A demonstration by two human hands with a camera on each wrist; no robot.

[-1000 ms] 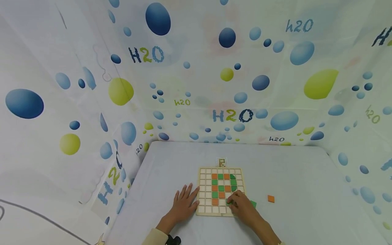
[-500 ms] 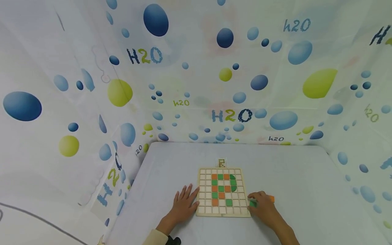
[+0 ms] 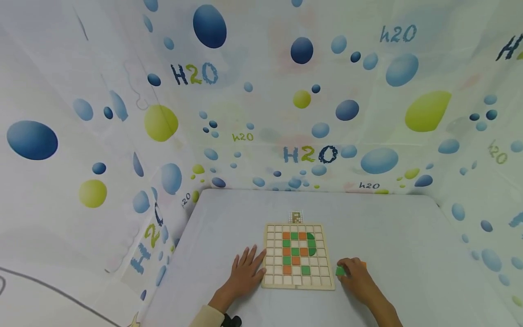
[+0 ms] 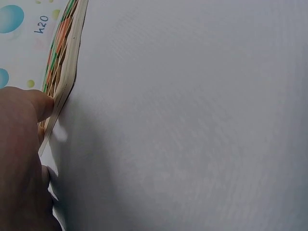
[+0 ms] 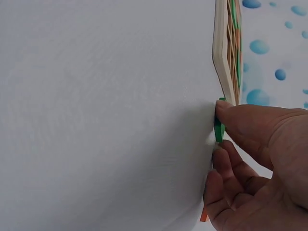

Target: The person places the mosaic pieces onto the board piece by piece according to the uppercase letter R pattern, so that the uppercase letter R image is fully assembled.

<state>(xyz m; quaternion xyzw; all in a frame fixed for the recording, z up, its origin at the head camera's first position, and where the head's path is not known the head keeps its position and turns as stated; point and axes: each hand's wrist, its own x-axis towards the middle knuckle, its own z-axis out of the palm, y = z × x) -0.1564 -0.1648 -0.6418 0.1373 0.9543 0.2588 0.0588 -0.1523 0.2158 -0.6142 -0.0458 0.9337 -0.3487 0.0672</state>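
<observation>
A wooden grid board (image 3: 274,271) lies on the table, with orange and green tiles set in some of its squares. The left hand (image 3: 244,275) rests at the board's left edge, its fingers spread and nearly straight; in the left wrist view a finger touches the board's side (image 4: 72,60). Just off the right edge, the right hand (image 3: 357,279) pinches a green square tile (image 3: 340,271) between thumb and fingers. The right wrist view shows that green tile (image 5: 220,129) on edge, thumb at its upper end. An orange tile (image 3: 363,264) is partly hidden behind the right hand.
A small card with a grid pattern (image 3: 295,216) lies behind the board. The white table (image 3: 388,227) is backed by a sheet printed with blue and green drops (image 3: 379,161). Something black (image 3: 231,321) shows beside the left sleeve (image 3: 207,316).
The right hand has left a green tile in a lower square of the board and moved right to the loose green tile, which has shifted slightly right. The left hand stays put.
</observation>
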